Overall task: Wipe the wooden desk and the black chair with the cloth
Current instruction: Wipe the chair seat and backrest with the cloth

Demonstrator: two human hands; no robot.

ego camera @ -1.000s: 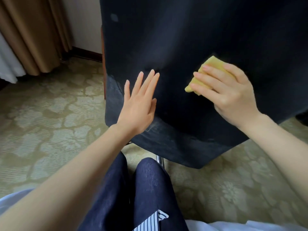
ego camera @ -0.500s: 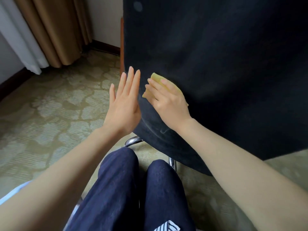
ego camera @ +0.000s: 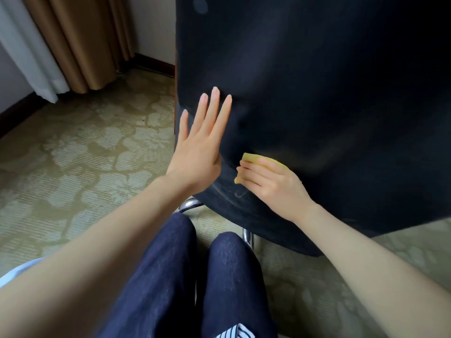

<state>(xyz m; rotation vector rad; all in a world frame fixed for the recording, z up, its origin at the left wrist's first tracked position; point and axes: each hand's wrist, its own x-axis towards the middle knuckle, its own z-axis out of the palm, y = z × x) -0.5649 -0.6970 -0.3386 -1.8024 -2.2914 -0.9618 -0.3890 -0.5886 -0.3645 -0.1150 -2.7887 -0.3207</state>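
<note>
The back of the black chair fills the upper right of the head view. My left hand lies flat against its left edge, fingers straight and pointing up. My right hand presses a folded yellow cloth against the lower part of the chair back, fingers laid over it and the thumb hidden; only the cloth's top and left corner show. Faint wipe marks show on the black surface just below the cloth. The wooden desk is not in view.
Patterned green-beige carpet covers the floor. Tan curtains and a white sheer hang at the upper left. Chrome chair legs stick out under the seat back. My knees in dark trousers are right below the chair.
My right hand has slid the cloth from the right of the chair back to its left edge, then down. My left hand has stayed flat on the chair's left edge.
</note>
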